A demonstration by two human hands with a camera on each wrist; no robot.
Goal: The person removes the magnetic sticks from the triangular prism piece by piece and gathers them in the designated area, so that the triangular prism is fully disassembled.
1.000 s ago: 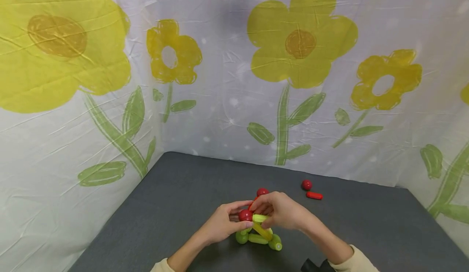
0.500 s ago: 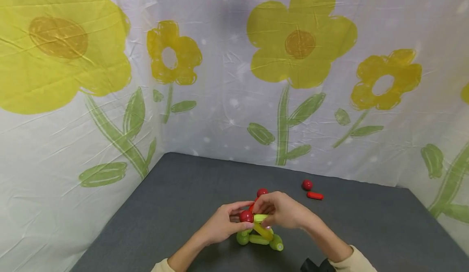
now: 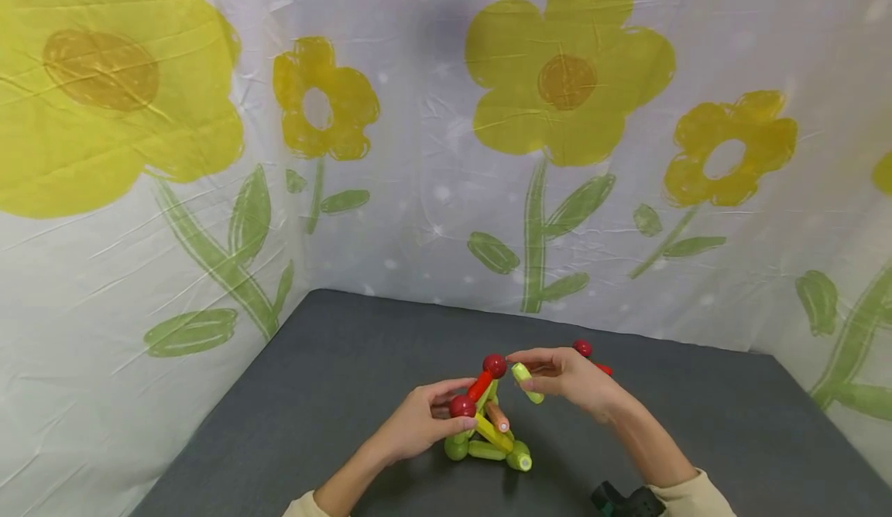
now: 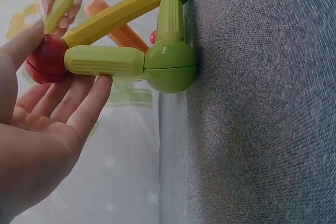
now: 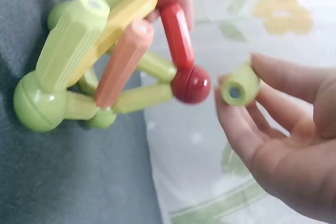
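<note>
A frame of magnetic rods and balls stands on the table, green balls (image 3: 456, 448) at its base. My left hand (image 3: 416, 426) grips the nearer upper red ball (image 3: 463, 406), thumb on one side and fingers on the other. From that ball a red rod (image 3: 480, 386) runs to the farther red ball (image 3: 495, 365), and a yellow rod (image 3: 492, 433) slopes down. An orange rod (image 5: 123, 66) and a light green rod (image 5: 73, 40) each show a free end. Apart from the frame, my right hand (image 3: 577, 381) pinches another light green rod (image 5: 241, 86) beside the farther red ball.
Behind my right hand lie a loose red ball (image 3: 582, 347) and a loose red rod (image 3: 604, 368), partly covered by it. The dark grey table (image 3: 390, 331) meets a flower-printed cloth (image 3: 432, 223) at the back and sides.
My right hand has drawn the light green rod away from the nearer red ball, moving it right and back, now tilted. The orange rod has come into sight. My left hand keeps its place.
</note>
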